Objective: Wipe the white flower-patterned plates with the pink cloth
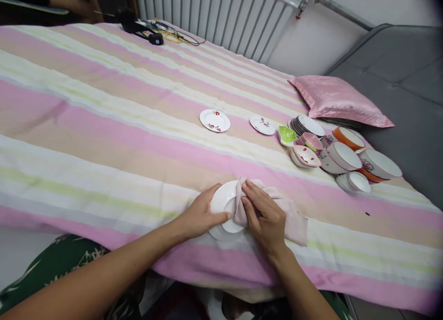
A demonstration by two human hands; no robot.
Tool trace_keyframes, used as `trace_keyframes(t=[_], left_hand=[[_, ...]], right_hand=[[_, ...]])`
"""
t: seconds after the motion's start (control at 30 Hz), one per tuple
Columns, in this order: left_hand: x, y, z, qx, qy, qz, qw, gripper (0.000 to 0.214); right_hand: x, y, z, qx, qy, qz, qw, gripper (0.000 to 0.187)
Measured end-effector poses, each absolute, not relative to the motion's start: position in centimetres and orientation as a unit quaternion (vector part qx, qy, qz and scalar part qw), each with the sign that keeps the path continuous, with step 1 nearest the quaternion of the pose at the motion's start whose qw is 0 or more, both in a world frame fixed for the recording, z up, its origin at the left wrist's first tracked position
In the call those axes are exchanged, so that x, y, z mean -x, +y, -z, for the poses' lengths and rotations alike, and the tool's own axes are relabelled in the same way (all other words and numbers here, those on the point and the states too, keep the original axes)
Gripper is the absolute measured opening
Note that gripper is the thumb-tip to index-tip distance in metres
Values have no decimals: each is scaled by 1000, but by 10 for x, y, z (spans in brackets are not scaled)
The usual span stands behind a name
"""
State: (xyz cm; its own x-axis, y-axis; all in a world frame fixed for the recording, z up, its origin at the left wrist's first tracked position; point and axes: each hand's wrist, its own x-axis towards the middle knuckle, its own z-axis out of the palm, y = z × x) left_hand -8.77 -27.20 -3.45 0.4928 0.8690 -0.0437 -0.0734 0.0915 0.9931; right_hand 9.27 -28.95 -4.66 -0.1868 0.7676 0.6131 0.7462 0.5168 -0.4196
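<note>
Two-handed, wiping a small white plate [224, 202] with a pink cloth [294, 221] at the near edge of a striped bedspread [104, 140].

Gripping the plate's left rim with the left hand [200, 215], fingers curled behind the edge and thumb lying across the face, half closed on it. Pressing the bunched cloth onto the plate's right side with the right hand [265, 216], fingers close together and nearly straight, thumb out of sight, the rest of the cloth trailing right over the bedspread. Lying farther back, well apart from the hands: two floral plates [215, 120], a stack of plates [308, 125], a green leaf-shaped dish [287, 135] and several bowls [342, 156], clustered just beside a pink pillow [339, 101].
</note>
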Motion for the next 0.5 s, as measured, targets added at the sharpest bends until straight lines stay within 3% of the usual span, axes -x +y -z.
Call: trace_keyframes(t=[0.33,0.5], left_hand=[[104,-259,20,-643,266,-267,667,44],[106,-257,18,-667,300,-238,639,28]], right_hand=[[-86,-286,32,373,-839,-78,389,36],[-84,-288,28,400,-820,-158,378,30]])
